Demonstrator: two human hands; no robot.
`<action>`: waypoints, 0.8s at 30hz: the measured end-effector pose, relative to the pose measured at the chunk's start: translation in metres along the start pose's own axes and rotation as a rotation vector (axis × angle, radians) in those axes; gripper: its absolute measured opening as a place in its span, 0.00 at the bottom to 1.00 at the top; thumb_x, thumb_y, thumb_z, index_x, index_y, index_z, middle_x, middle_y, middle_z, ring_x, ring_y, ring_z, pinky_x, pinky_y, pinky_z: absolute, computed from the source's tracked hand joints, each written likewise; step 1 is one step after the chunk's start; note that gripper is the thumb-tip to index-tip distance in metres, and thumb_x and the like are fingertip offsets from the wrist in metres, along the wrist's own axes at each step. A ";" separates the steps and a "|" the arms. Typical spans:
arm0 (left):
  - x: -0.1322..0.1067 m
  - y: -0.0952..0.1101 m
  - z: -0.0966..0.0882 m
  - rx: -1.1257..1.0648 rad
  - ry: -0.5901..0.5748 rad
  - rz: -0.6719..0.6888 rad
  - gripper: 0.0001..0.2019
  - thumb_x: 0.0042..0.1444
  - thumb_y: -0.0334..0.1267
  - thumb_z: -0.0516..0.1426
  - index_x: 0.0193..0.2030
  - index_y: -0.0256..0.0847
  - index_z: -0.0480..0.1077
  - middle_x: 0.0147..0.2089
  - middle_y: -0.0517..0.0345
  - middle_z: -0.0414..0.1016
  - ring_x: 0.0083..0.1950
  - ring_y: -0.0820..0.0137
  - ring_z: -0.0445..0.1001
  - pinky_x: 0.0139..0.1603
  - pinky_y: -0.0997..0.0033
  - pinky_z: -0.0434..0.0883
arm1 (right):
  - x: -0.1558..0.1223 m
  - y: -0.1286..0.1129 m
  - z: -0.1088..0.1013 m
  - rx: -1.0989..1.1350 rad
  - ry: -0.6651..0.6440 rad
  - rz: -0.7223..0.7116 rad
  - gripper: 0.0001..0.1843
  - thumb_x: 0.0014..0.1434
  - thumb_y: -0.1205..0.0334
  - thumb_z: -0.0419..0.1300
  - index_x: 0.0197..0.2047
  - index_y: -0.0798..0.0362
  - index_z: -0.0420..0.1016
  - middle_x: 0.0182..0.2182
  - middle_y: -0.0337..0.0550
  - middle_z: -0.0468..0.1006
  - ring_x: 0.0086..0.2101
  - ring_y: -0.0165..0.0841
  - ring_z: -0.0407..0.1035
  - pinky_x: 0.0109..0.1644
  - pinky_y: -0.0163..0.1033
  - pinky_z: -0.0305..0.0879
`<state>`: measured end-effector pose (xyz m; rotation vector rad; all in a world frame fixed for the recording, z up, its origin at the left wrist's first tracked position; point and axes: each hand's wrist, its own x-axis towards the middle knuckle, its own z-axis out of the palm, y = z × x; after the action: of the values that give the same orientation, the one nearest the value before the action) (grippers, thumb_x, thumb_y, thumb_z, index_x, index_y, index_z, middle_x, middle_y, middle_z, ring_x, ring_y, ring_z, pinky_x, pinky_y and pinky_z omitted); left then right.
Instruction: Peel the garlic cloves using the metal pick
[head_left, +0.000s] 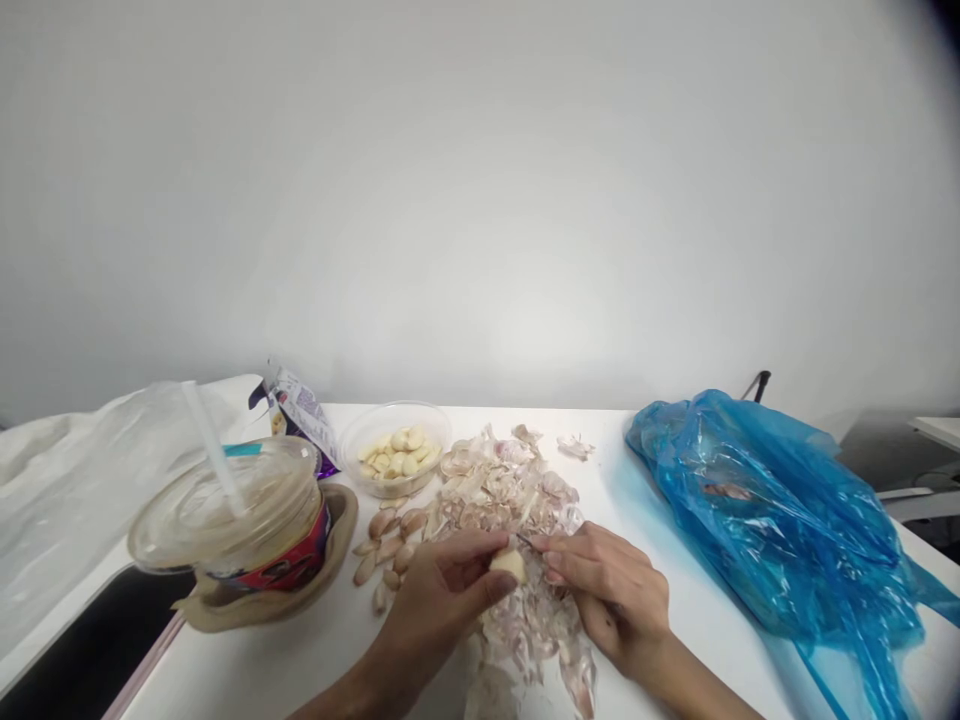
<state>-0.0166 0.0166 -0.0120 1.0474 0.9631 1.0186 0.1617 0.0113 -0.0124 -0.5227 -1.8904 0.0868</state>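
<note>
Between the thumb and fingers of my left hand [450, 585] is a pale garlic clove [509, 565]. My right hand [611, 590] is closed around a small knife [526, 541]; only its thin dark tip shows beside the clove, and most of it is hidden by my fingers. Beneath and behind both hands spreads a heap of garlic skins [499, 495]. Unpeeled garlic cloves [390, 549] lie left of the heap, close to my left wrist. Farther back, a clear plastic bowl [352, 440] holds several peeled cloves [403, 452].
A lidded drink cup [281, 570] with a straw [214, 450] sits in a cardboard holder [341, 540] on the left. Behind it stands a purple and white packet [304, 410]. A blue plastic bag [765, 500] covers the right of the white table [667, 585]. The wall [480, 200] rises behind.
</note>
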 end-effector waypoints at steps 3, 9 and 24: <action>0.002 -0.001 -0.001 0.005 -0.050 0.009 0.16 0.39 0.32 0.64 0.38 0.42 0.76 0.38 0.54 0.79 0.45 0.64 0.73 0.48 0.68 0.68 | 0.000 0.000 0.000 -0.002 -0.014 0.009 0.17 0.52 0.79 0.52 0.43 0.55 0.70 0.35 0.50 0.77 0.31 0.34 0.72 0.29 0.38 0.67; 0.003 -0.004 -0.002 0.041 -0.120 0.012 0.20 0.40 0.30 0.63 0.44 0.40 0.73 0.37 0.53 0.77 0.42 0.65 0.73 0.45 0.68 0.68 | -0.003 0.001 0.001 0.004 -0.046 -0.014 0.16 0.54 0.78 0.50 0.43 0.56 0.69 0.36 0.50 0.77 0.33 0.34 0.72 0.30 0.37 0.67; -0.005 -0.010 0.008 -0.121 -0.167 -0.030 0.18 0.36 0.26 0.64 0.39 0.38 0.75 0.32 0.55 0.79 0.35 0.68 0.74 0.36 0.72 0.69 | -0.008 0.006 -0.001 -0.068 0.065 0.066 0.19 0.53 0.80 0.52 0.44 0.53 0.69 0.36 0.47 0.78 0.35 0.35 0.72 0.36 0.41 0.67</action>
<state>-0.0088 0.0083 -0.0196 0.9977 0.7697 0.9372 0.1672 0.0136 -0.0207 -0.6271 -1.8181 0.0481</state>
